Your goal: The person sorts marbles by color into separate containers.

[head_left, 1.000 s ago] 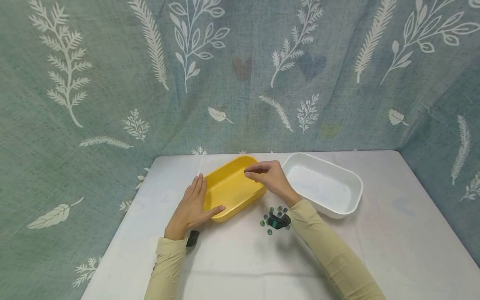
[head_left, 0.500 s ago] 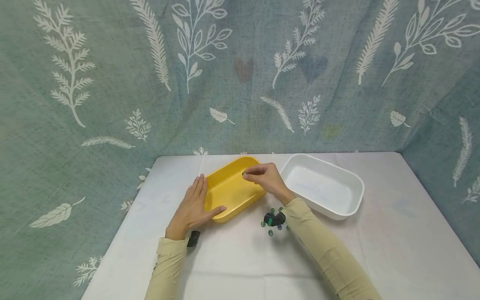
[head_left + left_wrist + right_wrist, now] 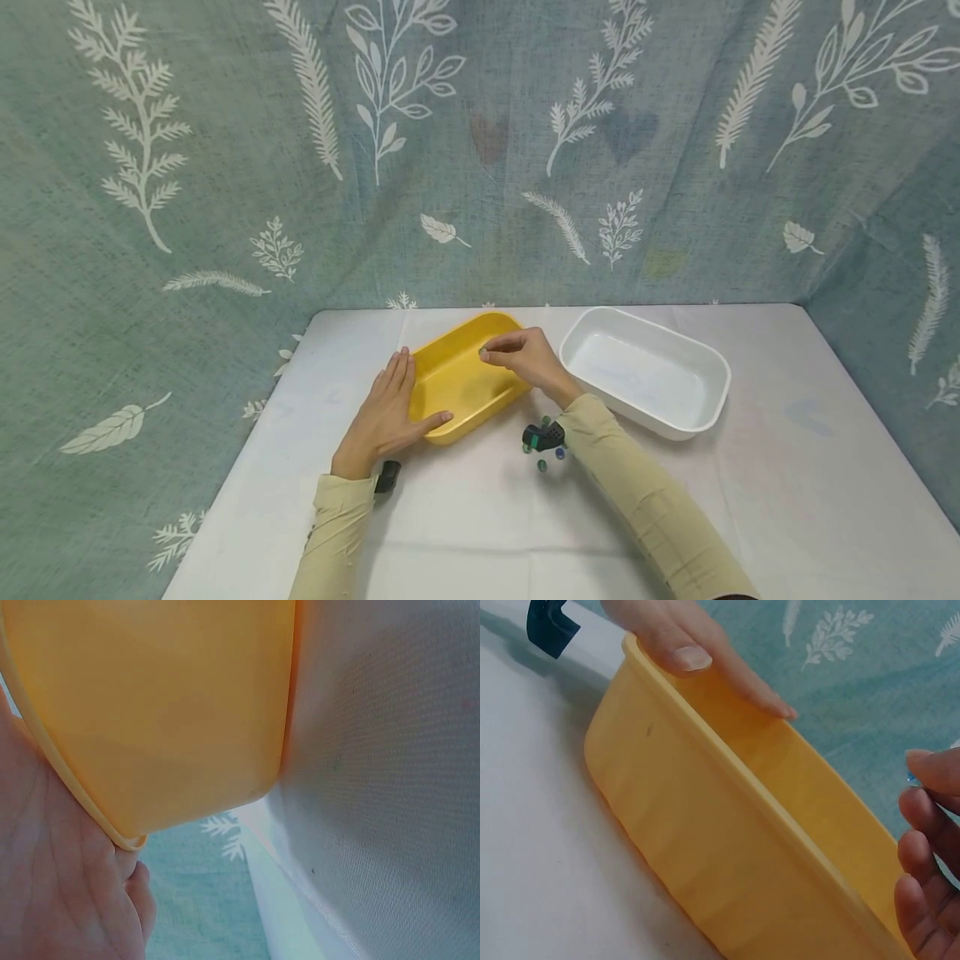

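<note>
In the head view my right hand (image 3: 522,352) is over the yellow tray (image 3: 465,403), pinching a small glass marble (image 3: 482,351) between thumb and fingertips. The right wrist view shows a glassy bluish bit of that marble (image 3: 913,779); the fingers cover most of it. My left hand (image 3: 384,414) rests on the tray's left end, its fingers straight along one side and the thumb over the near rim. From the left wrist the palm (image 3: 64,862) lies against the tray's rim. Several green and blue marbles (image 3: 542,466) lie on the white cloth below my right wrist, partly hidden by the wrist camera.
A white tray (image 3: 678,432) stands right of the yellow one, close to my right forearm. Black wrist cameras (image 3: 387,477) hang under both wrists. A leaf-patterned curtain (image 3: 480,167) rises behind the table's far edge.
My right hand has shifted slightly left and lower over the yellow tray, still pinching the marble. The left hand has stayed on the tray's end.
</note>
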Available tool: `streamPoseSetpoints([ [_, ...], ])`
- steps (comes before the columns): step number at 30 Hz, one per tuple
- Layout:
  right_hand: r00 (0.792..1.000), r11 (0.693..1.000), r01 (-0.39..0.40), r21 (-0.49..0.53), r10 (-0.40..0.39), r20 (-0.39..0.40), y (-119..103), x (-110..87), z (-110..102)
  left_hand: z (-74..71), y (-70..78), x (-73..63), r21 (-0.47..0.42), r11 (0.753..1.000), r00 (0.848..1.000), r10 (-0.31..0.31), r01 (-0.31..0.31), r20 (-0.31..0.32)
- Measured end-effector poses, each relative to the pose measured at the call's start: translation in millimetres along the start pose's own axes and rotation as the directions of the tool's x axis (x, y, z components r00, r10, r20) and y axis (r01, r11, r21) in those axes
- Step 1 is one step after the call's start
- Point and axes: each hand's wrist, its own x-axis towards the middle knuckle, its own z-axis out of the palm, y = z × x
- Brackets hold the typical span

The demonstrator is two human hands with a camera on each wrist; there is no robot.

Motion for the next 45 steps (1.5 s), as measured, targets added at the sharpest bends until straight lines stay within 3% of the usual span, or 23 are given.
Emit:
streamPoseSetpoints([
  [33,1.000,0.992,0.002,-0.130,-0.001,0.004,-0.6,7.7,7.3,1.0,-1.2,1.4,0.010,1.000,1.000,-0.005,0.005,0.008],
  [45,1.000,0.993,-0.009,-0.119,0.007,-0.013,0.3,8.2,5.4,0.5,-0.9,1.8,0.005,1.000,1.000,-0.011,0.011,0.006],
])
